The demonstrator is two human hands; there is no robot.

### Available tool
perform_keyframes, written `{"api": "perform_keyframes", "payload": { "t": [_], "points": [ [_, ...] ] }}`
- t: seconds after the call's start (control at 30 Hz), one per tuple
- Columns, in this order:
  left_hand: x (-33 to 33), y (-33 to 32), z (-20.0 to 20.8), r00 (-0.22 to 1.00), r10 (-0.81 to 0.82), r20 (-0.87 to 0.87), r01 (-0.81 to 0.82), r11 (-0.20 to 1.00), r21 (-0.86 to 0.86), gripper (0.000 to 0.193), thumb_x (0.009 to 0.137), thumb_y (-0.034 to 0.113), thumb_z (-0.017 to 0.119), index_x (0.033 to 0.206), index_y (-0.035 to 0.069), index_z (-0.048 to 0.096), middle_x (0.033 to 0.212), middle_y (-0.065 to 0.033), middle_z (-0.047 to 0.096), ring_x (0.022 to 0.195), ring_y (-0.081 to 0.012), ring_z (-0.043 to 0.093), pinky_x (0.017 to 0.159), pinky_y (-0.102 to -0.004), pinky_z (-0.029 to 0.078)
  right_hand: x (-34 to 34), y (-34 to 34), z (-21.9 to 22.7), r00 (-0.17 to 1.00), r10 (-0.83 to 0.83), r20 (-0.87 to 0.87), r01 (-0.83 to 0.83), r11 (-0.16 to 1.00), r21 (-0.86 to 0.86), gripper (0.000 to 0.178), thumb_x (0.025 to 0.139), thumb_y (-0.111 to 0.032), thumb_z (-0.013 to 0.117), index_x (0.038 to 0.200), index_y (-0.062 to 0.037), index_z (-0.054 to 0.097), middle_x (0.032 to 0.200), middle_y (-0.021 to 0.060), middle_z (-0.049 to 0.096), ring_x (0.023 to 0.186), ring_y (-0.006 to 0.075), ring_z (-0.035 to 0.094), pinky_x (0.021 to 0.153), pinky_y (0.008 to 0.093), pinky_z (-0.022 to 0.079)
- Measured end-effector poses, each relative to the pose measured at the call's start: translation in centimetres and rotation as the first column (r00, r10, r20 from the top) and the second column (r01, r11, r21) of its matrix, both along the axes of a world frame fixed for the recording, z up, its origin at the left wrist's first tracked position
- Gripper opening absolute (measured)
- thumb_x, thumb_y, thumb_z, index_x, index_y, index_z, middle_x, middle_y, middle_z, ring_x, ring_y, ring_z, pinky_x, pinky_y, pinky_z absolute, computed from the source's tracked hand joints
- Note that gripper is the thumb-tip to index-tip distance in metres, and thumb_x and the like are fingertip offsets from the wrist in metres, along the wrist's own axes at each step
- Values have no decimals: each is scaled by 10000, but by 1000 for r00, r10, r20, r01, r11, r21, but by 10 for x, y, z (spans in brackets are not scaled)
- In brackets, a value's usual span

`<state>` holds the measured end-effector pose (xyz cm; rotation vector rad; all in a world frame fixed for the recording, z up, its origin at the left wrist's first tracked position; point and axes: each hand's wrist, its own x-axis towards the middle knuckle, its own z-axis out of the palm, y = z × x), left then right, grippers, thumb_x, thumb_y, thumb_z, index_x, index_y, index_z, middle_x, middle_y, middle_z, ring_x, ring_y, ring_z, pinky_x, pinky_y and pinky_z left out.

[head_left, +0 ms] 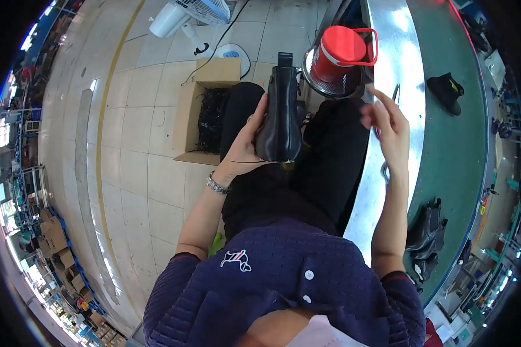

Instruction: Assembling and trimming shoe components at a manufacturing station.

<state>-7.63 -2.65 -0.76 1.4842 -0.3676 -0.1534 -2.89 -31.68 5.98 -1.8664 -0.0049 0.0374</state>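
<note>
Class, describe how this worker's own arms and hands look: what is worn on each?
Both arms have short, dark navy, ribbed sleeves with thin reddish edging; the forearms are uncovered. The left hand wears no glove; at its wrist is a silver-coloured band, and one finger has what looks like a ring. The right hand shows no glove or wristband.

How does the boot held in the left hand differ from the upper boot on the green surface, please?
The held boot is in the left hand; the upper boot rests untouched on the green surface. The held boot's visible side looks plain; the upper boot shows a yellow marking. Both are black.
</note>
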Motion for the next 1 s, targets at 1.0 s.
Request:
{"api": "perform_keyframes", "payload": {
  "t": [1.0],
  "points": [
    [43, -1, -5, 946, 272, -175, -173, 882, 439, 818, 895, 417, 634, 1460, -33, 251, 1240, -256, 559, 1054, -285, 598, 917, -313, 459, -18, 76, 40, 640, 439, -631, -137, 873, 468, 611, 973, -97, 486, 1508, -113, 191, 1078, 107, 649, 1022, 167, 604, 892, 304, 451]
  ]
}}
